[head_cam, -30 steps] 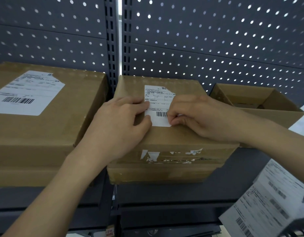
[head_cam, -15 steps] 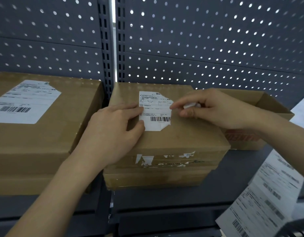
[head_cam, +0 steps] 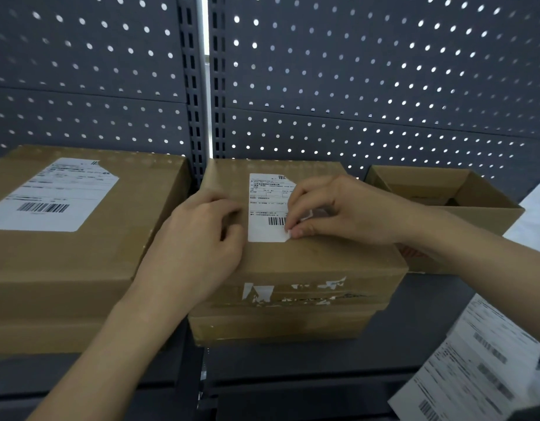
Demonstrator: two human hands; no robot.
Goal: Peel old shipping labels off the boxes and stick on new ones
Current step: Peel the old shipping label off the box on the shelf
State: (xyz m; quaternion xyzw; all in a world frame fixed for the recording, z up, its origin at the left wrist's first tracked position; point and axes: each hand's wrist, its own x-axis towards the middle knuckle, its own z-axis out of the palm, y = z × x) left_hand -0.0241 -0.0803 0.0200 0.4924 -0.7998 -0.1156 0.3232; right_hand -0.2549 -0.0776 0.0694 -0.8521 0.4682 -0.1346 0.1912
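Observation:
A brown cardboard box [head_cam: 317,262] stands in the middle of the dark shelf with a white shipping label [head_cam: 267,208] on its top. My left hand [head_cam: 199,244] rests on the box just left of the label, fingers curled against the cardboard. My right hand [head_cam: 338,211] covers the label's right side and pinches its lower right corner between thumb and fingertips; a torn white scrap shows under its fingers. Torn label remnants [head_cam: 259,291] cling to the box's front face.
A larger box [head_cam: 80,259] with its own white label [head_cam: 53,196] stands to the left. An open, empty-looking carton [head_cam: 475,189] sits behind right. A strip of printed labels [head_cam: 481,369] hangs at the lower right. Perforated grey panels [head_cam: 354,71] form the back wall.
My right hand lifted a torn bit off the label's right edge, then came back down to the lower right corner. My left hand stayed on the box.

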